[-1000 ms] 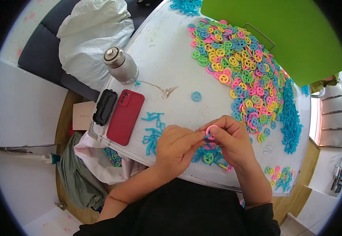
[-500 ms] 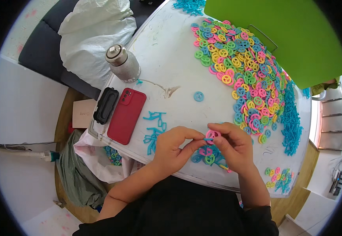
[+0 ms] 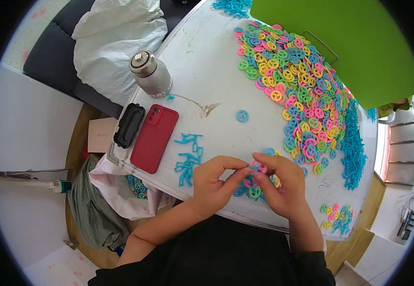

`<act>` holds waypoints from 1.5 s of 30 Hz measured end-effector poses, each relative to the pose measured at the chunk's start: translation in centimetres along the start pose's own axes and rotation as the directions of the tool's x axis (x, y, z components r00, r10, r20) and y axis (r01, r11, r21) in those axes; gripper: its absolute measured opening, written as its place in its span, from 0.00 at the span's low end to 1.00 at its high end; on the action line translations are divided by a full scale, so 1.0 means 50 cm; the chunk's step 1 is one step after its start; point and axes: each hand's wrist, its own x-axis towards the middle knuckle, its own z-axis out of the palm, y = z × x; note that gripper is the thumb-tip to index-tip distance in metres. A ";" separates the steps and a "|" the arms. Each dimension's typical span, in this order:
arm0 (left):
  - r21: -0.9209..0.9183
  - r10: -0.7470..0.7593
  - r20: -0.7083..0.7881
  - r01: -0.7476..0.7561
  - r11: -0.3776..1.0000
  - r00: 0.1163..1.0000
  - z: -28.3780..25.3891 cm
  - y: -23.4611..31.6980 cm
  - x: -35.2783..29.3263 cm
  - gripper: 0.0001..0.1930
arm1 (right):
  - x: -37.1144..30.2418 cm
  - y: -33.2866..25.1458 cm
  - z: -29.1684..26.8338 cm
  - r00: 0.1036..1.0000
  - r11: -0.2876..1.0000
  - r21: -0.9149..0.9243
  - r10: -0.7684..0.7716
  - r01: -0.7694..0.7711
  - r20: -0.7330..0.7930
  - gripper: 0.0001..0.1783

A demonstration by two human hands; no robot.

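Both hands meet over the near part of the white table, around a small pink plastic wheel (image 3: 262,167). My right hand (image 3: 285,186) pinches the wheel between thumb and fingers. From the other side, my left hand (image 3: 216,183) pinches a small blue plastic piece (image 3: 253,167) against it; fingertips hide most of this piece. Just beneath the hands lies a little cluster of blue, green and pink wheels (image 3: 254,192), partly covered by my right hand. Loose blue plastic pieces (image 3: 186,168) lie beside my left hand. A single blue wheel (image 3: 242,116) rests farther off.
A big heap of coloured wheels (image 3: 307,90) spreads at right, beside piled blue pieces (image 3: 353,148) and a green board (image 3: 340,43). At left stand a steel bottle (image 3: 152,76), a red phone (image 3: 154,138) and a black case (image 3: 129,125). A small group of parts (image 3: 338,217) lies near right.
The pink wheel has turned and the blue piece now sits up against it. My right hand has shifted slightly, covering more of the cluster below.
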 end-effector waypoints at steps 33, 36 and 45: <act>0.247 -0.160 0.111 0.128 0.960 0.981 -0.139 0.027 0.086 0.06 | 0.004 -0.004 0.026 0.995 0.994 0.069 0.091 -0.088 -0.048 0.20; -0.215 -0.282 0.204 0.324 0.921 0.938 -0.063 0.036 0.042 0.09 | 0.012 -0.002 0.033 0.984 0.991 -0.007 -0.132 0.132 -0.116 0.19; -0.047 -0.122 0.205 0.134 0.990 0.971 -0.026 0.040 0.031 0.15 | -0.012 0.034 0.007 0.877 0.852 -0.307 -0.471 0.423 -0.098 0.16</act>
